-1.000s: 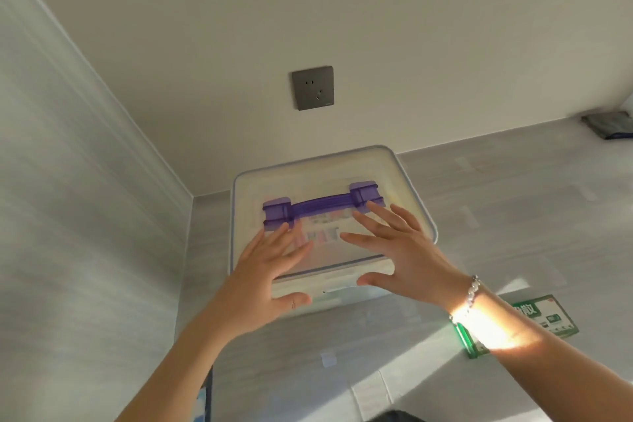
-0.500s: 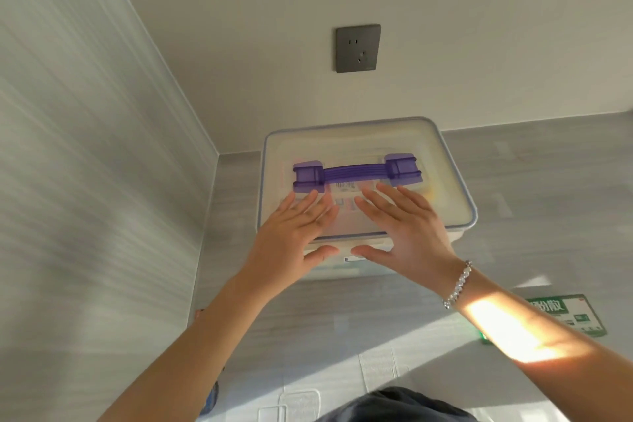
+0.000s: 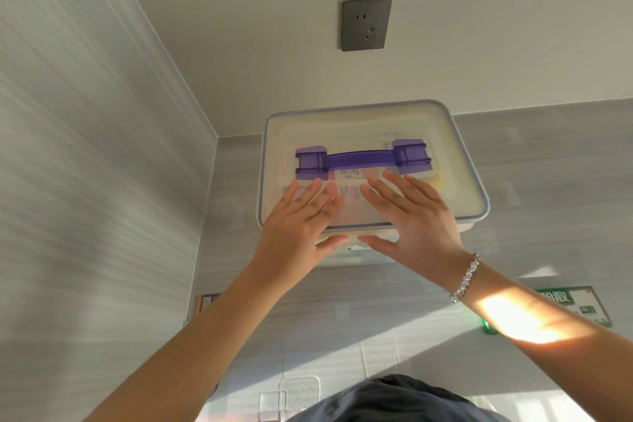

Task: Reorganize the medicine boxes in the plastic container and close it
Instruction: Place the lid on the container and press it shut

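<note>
A translucent plastic container (image 3: 455, 188) stands on the grey floor in the corner, its lid on top with a purple handle (image 3: 359, 159) across the middle. Medicine boxes show faintly through the lid. My left hand (image 3: 301, 219) lies flat on the near left part of the lid, fingers spread, thumb at the front edge. My right hand (image 3: 414, 216) lies flat on the near right part, thumb at the front edge, a beaded bracelet on its wrist. Neither hand holds anything.
A green and white medicine box (image 3: 579, 305) lies on the floor at the right, partly behind my right forearm. A dark box edge (image 3: 205, 301) shows by the left wall. A grey wall socket (image 3: 365, 24) sits above the container. Small clear plastic pieces (image 3: 291, 394) lie near me.
The view has shifted so the container sits more to the right and centre. Both hands stay flat on the lid, pressed nearer its front edge.
</note>
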Demonstrator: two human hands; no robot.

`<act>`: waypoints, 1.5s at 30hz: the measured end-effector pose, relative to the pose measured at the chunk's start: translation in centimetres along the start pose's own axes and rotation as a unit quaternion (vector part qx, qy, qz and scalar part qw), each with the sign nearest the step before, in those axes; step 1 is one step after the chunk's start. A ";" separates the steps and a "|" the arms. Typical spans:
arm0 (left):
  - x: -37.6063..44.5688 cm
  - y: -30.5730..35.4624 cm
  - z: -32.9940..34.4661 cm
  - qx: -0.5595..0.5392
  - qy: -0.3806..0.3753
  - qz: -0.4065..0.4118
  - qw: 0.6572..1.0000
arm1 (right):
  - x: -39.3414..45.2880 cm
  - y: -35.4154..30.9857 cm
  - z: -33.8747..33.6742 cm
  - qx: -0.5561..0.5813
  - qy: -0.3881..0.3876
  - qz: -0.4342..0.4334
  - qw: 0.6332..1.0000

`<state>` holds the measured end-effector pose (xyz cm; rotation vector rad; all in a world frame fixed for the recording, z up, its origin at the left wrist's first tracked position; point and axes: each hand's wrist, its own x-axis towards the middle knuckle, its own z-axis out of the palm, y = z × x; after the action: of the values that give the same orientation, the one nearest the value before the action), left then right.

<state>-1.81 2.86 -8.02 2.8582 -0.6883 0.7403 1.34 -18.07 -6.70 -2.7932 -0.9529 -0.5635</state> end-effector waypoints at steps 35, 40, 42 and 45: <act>4.1 5.5 2.1 -0.029 -0.054 0.005 0.998 | -3.5 5.6 -1.1 0.013 -0.030 0.052 0.998; 4.3 5.4 1.1 -0.056 -0.100 -0.008 0.993 | -3.3 5.6 -2.0 0.032 -0.103 0.068 0.992; 4.3 5.4 0.5 -0.085 -0.112 -0.010 0.990 | -3.3 5.4 -2.3 0.050 -0.107 0.076 0.990; 4.2 5.2 -0.5 -0.168 -0.102 -0.046 0.979 | -3.2 5.0 -2.6 0.080 -0.090 0.084 0.989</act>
<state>-1.08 -3.36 -5.61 2.6501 -0.6305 0.2853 1.29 -24.50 -5.64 -2.7776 -0.7455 -0.2050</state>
